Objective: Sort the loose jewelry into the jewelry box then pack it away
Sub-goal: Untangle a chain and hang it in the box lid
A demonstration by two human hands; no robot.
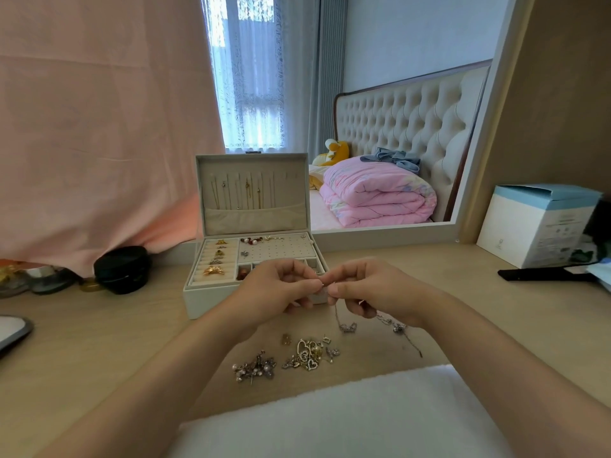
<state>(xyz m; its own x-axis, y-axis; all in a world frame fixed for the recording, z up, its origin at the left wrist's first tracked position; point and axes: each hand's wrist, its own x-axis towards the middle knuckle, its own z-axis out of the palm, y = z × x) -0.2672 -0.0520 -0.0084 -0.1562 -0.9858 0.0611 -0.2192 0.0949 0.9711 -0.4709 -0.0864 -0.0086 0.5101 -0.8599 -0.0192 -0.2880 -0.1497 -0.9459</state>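
Underneath everything, pale wooden desk [99,342]. At its middle, white rectangular jewelry box [205,302], lid [251,166] upright with its inside facing the camera, gold chains hung in the lid, rings and earrings in the tray compartments. Just in front of the box and raised off the desk, left hand [274,289] and right hand [373,289], fingertips meeting, both pinching the top end of a thin silver chain necklace [346,326] (clasp too small to make out). From that pinch, hanging nearly straight down to the desk, then trailing rightward beneath the right hand, tail pointing toward the near right. Nearer the camera, loose on the desk, tangled pile of gold and silver pendants [309,355]; just left of it, small cluster of pearl-tipped earrings [254,368].
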